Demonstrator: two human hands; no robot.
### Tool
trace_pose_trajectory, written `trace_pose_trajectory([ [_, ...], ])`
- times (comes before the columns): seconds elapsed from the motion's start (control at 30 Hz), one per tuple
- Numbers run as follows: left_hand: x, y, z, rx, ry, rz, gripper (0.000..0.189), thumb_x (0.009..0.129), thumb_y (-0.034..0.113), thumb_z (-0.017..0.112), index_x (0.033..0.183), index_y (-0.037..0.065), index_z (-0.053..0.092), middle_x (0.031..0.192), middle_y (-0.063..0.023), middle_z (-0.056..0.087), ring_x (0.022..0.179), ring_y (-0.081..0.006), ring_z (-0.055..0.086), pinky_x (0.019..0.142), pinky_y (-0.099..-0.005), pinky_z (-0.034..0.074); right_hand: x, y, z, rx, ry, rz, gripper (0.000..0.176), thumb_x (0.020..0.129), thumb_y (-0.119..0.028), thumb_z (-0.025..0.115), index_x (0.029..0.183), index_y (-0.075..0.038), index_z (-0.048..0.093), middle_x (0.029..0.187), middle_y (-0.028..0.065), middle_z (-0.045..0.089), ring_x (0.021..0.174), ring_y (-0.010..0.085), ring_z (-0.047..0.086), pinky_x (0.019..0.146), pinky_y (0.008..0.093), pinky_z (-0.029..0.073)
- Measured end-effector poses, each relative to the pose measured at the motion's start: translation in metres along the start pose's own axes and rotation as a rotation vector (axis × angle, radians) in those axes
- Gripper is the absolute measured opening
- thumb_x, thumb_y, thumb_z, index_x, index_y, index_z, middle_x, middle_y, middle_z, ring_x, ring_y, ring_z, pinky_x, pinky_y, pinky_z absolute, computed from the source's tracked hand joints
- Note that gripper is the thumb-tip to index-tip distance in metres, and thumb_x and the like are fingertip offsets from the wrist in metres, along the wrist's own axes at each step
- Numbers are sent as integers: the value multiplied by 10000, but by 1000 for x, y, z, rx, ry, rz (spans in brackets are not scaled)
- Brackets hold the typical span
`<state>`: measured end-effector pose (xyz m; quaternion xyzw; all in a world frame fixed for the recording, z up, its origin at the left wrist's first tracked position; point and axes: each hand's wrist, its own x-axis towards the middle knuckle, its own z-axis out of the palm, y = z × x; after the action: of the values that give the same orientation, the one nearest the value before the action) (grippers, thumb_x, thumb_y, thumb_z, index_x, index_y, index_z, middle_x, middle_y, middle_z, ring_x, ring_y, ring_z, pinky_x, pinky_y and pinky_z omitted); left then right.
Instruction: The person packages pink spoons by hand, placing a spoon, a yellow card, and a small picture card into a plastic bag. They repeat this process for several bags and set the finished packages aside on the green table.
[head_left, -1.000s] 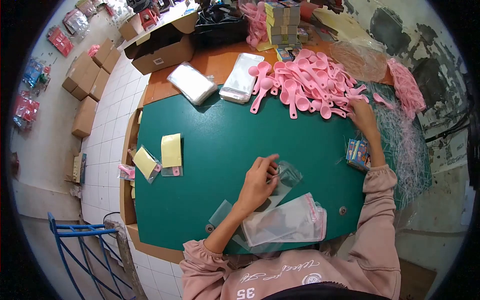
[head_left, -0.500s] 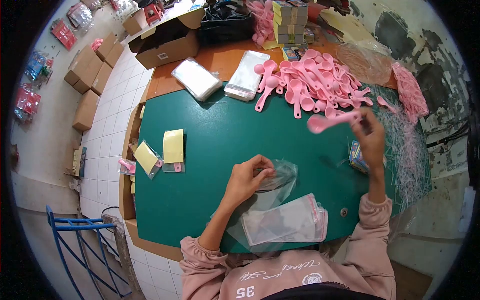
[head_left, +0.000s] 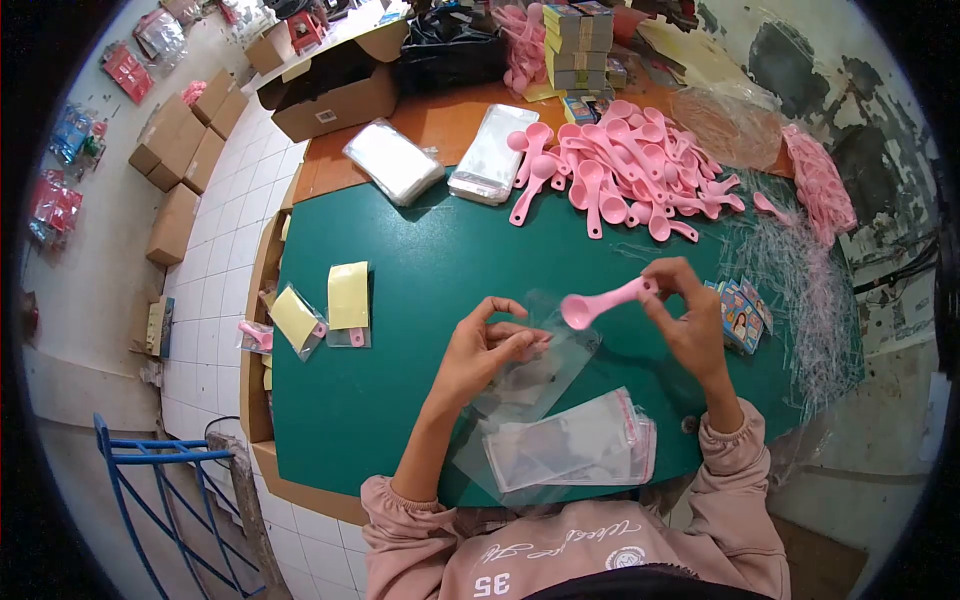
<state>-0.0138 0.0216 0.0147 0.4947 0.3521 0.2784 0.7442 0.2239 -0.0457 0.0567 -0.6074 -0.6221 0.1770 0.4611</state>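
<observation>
Between the fingertips of my right hand (head_left: 690, 315) is the handle end of a pink measuring spoon (head_left: 608, 301), its bowl pointing left. My left hand (head_left: 487, 350) pinches a clear plastic bag (head_left: 548, 380) that spreads out over the green table. The spoon's bowl hangs close to the bag's upper right corner. Just below lies a stack of clear bags (head_left: 565, 445) with pink-edged flaps. A heap of pink measuring spoons (head_left: 625, 150) lies at the far side. Small printed cards (head_left: 742, 325) sit right of my right hand.
Packed bags with yellow cards (head_left: 348, 295) lie at the left of the green table (head_left: 400, 400). Two stacks of clear bags (head_left: 395, 160) stand at the back near a cardboard box (head_left: 335, 100). Shredded clear plastic (head_left: 810, 290) covers the right edge.
My right hand has brought the spoon left and down, from near the heap toward the bag. The left hand's fingers have spread somewhat, and the bag between them has shifted and opened out.
</observation>
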Motion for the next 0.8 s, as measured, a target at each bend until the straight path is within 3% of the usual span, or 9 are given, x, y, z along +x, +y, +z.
trace_pose_trajectory([
  [0.1,0,-1,3,8,-16,3,267,821,78,609,1038,6,472,911,-150,648,845,-165,627,710,-262,510,-1,-5,3,246,73,23,177,792,-43,612,952,-26,538,745,39,556,658,80,510,602,219,423],
  [0.33,-1,-2,4,-30,-103,7,350,816,80,615,1131,-11,494,915,-102,648,826,-136,620,723,-255,503,2,-9,5,260,-16,10,180,800,-32,605,965,-21,535,766,35,553,670,80,511,615,217,424],
  [0.53,0,-3,10,123,-204,38,377,854,130,578,1185,-28,491,1047,-82,591,927,-121,560,799,-250,457,2,-20,12,167,-98,-50,197,796,-43,616,972,-19,530,795,62,585,685,103,552,626,240,447],
  [0.6,-2,-1,19,102,-259,43,387,867,158,564,1190,-39,484,1088,-83,563,958,-113,531,821,-245,436,-1,-22,19,297,-181,81,212,789,-36,623,981,-22,533,819,83,603,704,119,575,638,254,459],
  [0.67,-3,5,20,159,-237,65,335,888,183,531,1128,-51,529,1003,-72,594,922,-114,546,798,-248,443,-1,-21,21,319,-141,61,184,811,-81,610,972,-23,544,828,92,605,714,136,583,646,265,463],
  [0.73,-2,21,15,539,-333,-103,285,927,176,448,1071,-37,571,864,-50,616,793,-93,552,749,-228,441,-4,-19,23,332,-96,46,172,832,-126,598,962,-23,555,838,100,607,725,154,590,654,277,467],
  [0.77,-4,23,19,535,-354,-96,285,927,176,448,1071,-37,571,864,-50,616,793,-93,552,749,-228,441,-6,-17,23,299,-142,-17,199,854,-189,571,965,-25,568,854,102,605,736,169,586,669,283,465],
  [0.8,-8,22,24,334,-292,-41,288,934,171,424,1040,-45,582,856,-55,621,777,-97,559,736,-231,447,-8,-17,21,261,-186,-77,247,876,-253,545,968,-27,582,869,105,603,747,185,582,683,289,464],
])
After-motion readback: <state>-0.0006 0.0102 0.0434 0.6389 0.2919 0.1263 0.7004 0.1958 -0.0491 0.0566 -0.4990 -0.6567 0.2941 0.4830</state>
